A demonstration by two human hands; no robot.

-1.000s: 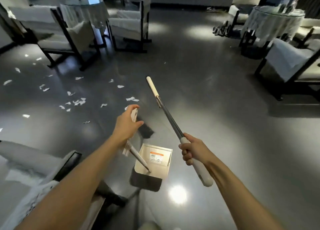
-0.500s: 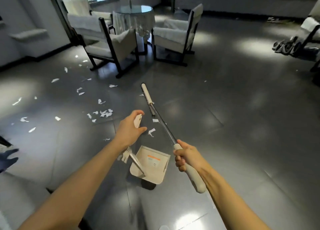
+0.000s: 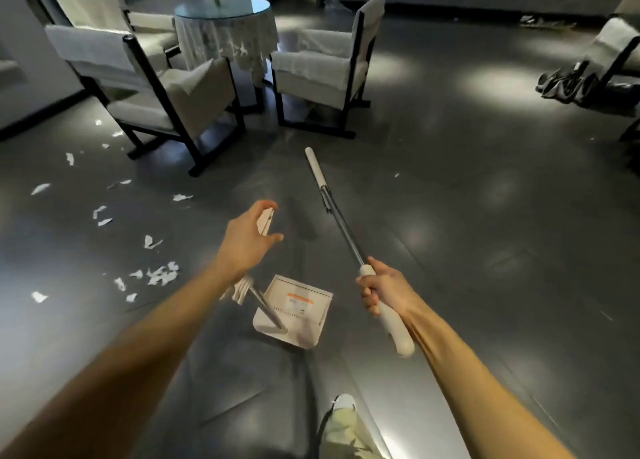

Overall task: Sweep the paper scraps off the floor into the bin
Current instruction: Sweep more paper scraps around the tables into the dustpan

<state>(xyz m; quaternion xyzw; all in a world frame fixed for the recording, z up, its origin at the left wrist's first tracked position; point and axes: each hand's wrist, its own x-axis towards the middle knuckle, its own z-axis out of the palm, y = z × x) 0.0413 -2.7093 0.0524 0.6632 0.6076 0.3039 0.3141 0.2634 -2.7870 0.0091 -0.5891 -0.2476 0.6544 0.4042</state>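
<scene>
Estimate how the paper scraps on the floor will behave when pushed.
The paper scraps look thin, torn and curled, so probably very light and floppy; a brisk push may scatter them. The floor is glossy, so they likely slide easily, though flat pieces might slip under the dustpan lip.

Held out forward, left grip (image 3: 247, 240) and right grip (image 3: 384, 287) curl tight.

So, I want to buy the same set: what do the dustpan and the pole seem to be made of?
Dustpan: probably plastic, cream and matt; it looks moulded in one piece, with a sticker inside. Pole: the middle shaft looks like metal, grey with a glint; the white end sleeves look like smooth plastic, one gripped by the right hand.
</scene>
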